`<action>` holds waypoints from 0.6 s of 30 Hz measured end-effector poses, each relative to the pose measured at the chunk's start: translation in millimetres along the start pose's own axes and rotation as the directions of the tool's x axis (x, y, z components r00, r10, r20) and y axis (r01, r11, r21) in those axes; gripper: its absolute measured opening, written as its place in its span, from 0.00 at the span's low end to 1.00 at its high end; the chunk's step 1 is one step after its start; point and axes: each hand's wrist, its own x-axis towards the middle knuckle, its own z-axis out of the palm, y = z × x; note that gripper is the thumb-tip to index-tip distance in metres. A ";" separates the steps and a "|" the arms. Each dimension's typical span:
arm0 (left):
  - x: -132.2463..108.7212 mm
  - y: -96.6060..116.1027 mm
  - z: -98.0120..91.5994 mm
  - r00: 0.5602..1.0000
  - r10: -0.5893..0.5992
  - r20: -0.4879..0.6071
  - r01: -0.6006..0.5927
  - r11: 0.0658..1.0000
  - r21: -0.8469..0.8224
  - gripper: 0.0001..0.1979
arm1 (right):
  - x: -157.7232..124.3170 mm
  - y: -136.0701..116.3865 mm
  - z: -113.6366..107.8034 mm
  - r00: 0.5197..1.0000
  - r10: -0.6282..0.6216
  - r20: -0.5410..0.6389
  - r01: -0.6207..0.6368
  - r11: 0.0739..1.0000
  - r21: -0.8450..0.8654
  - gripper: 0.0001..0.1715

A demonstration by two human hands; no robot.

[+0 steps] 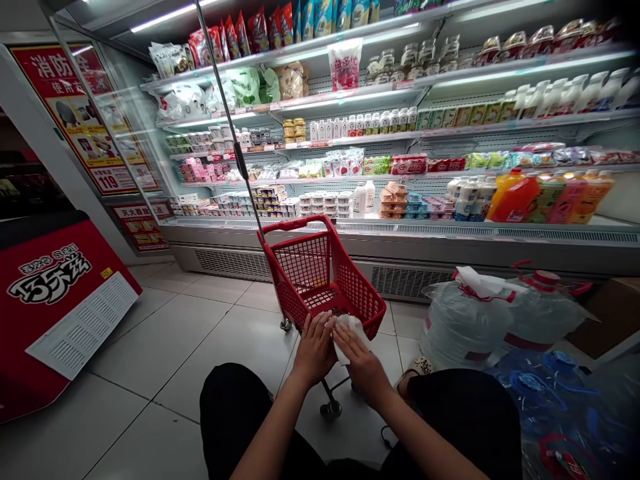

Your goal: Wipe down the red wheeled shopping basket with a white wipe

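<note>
A small red plastic shopping cart (357,287) stands right in front of me, with its handle on the far side. My left hand (316,345) rests at the near rim of the basket, its fingers curled over the edge. Just to the right, a white wipe (353,328) lies under the fingers of my right hand (361,360), pressed against the same rim. The thumbs and the undersides of both hands are hidden. I cannot tell whether the wipe is cloth or paper.
Behind the cart runs an open refrigerated display (320,240) with stocked shelves. A red freezer chest (65,313) stands at the left. Large water jugs (460,320) and blue-capped bottles (540,393) sit on the floor at the right. My knees flank the cart's near end.
</note>
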 end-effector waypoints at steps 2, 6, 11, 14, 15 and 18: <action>-0.5 -2.5 -0.2 1.000 -0.005 -0.001 0.005 1.000 0.016 0.40 | -0.8 -2.2 -2.0 0.999 -0.042 0.016 0.042 0.999 0.004 0.60; -0.6 -10.6 -4.9 0.999 0.017 0.049 -0.018 1.000 0.015 0.47 | -12.9 39.0 -20.8 0.999 -0.031 0.033 0.031 1.000 0.003 0.58; 2.8 -14.0 -4.7 0.998 0.041 0.050 -0.041 0.999 0.003 0.49 | -22.6 87.2 -40.7 0.984 0.175 -0.019 -0.174 0.984 0.028 0.47; 5.3 -11.2 3.1 1.000 0.023 0.017 -0.023 1.000 0.017 0.50 | -18.1 75.0 -34.8 0.964 0.262 -0.049 -0.259 0.964 0.061 0.43; 6.3 -9.8 6.2 1.000 0.017 0.009 -0.017 0.999 0.030 0.49 | -15.9 64.5 -30.2 0.962 0.270 -0.050 -0.266 0.962 0.065 0.44; 10.0 -4.6 14.3 1.000 0.023 -0.014 -0.022 0.997 0.080 0.49 | -10.6 25.5 -15.8 0.980 0.199 -0.016 -0.198 0.978 0.065 0.50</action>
